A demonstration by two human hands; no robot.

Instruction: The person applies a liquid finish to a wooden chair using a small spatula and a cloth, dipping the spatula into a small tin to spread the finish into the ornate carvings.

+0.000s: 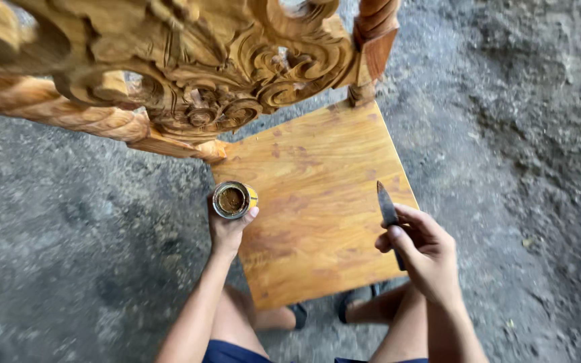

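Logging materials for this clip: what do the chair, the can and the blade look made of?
Chair: wood, glossy golden finish, visible grain, carved back. Can: likely metal, shiny rim, brown paste inside. Blade: probably metal, dull grey and thin.

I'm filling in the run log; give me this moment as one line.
left hand: holds open small can | right hand: grips putty knife | under both: wooden seat | behind: carved chair back

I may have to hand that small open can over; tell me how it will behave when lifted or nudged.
The can looks small and light: the left hand holds it alone. It stands open with brown paste inside, so tilting would probably spill or smear. Round sides suggest it would roll if laid on the wooden seat.
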